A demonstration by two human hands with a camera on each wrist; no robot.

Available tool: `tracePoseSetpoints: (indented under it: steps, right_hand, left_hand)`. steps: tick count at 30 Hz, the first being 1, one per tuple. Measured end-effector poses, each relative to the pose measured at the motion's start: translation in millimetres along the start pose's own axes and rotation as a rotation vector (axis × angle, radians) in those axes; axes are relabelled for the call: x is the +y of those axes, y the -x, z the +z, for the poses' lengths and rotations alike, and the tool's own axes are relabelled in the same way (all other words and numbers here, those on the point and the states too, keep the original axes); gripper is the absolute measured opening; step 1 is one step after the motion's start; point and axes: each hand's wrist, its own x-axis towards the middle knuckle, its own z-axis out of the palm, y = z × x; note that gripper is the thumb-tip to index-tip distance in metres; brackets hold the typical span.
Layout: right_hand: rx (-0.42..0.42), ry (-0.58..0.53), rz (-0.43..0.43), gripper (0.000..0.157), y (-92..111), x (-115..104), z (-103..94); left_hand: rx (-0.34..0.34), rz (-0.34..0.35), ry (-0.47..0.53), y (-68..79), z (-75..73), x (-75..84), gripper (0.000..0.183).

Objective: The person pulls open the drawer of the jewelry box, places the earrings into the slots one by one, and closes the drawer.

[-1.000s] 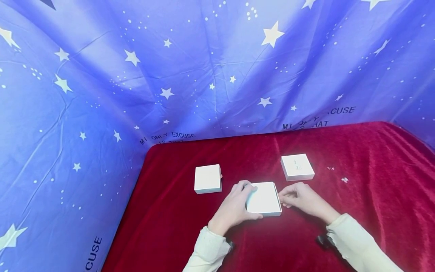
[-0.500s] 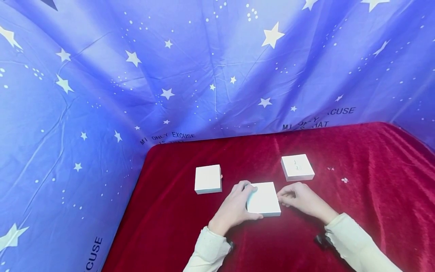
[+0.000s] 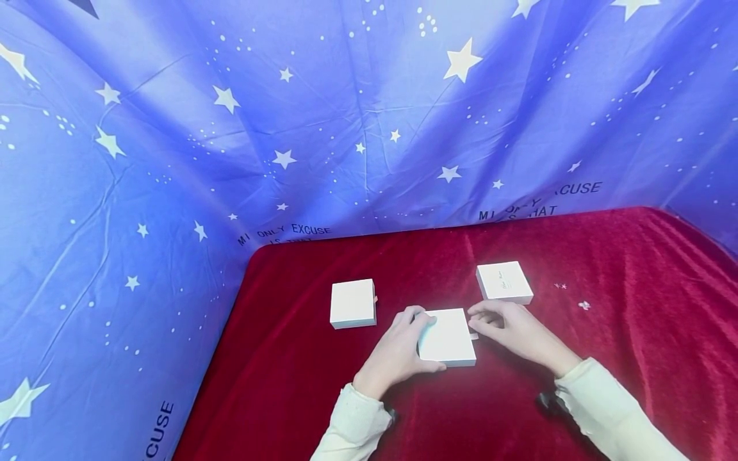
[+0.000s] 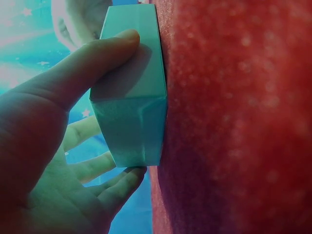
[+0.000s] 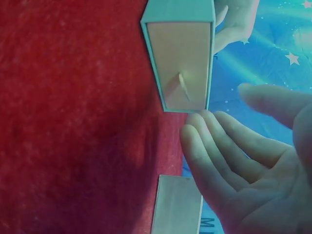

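Note:
A white square drawer box [image 3: 451,339] lies on the red cloth in the middle of the head view. My left hand [image 3: 398,352] grips it from the left, thumb along the near side [image 4: 131,73] and fingers around the far side. At its right end, the drawer front [image 5: 165,48] sits flush inside the sleeve, with a small ribbon pull tab [image 5: 183,87] sticking out. Beside that end is my right hand [image 3: 513,326], holding nothing, its fingers loosely bent near the box's far right corner and its thumb apart from them.
A second white box [image 3: 353,303] with a tab stands at the back left. Behind my right hand stands a third white box [image 3: 504,282] with print on top. Small shiny pieces [image 3: 585,306] lie to its right. A blue starry curtain [image 3: 369,128] hangs behind the red-covered table [image 3: 277,384].
The drawer has slid in at the right end of the box. My right hand has let go of the tab and moved slightly up and away. My left hand has stayed put.

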Motion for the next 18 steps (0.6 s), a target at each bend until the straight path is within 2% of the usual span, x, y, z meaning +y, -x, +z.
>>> tracePoseSetpoints:
  steps: [6,11,14,18]
  right_hand:
    - [-0.018,-0.056,-0.002,0.049,2.2,-6.4,4.4]
    - [-0.044,-0.049,-0.101,0.07,4.4,-9.0,7.6]
    - [-0.066,-0.04,-0.152,0.075,4.0,-7.7,10.7]
    - [-0.082,0.019,-0.17,0.078,3.6,-6.1,15.3]
  left_hand:
    - [-0.006,-0.005,0.01,0.3,0.0,0.3,0.077]
    - [-0.008,-0.003,-0.001,-0.3,0.1,0.3,0.078]
    - [-0.007,-0.002,0.0,-0.4,-0.1,0.2,0.078]
    - [-0.01,-0.005,0.009,-0.3,-0.6,0.3,0.078]
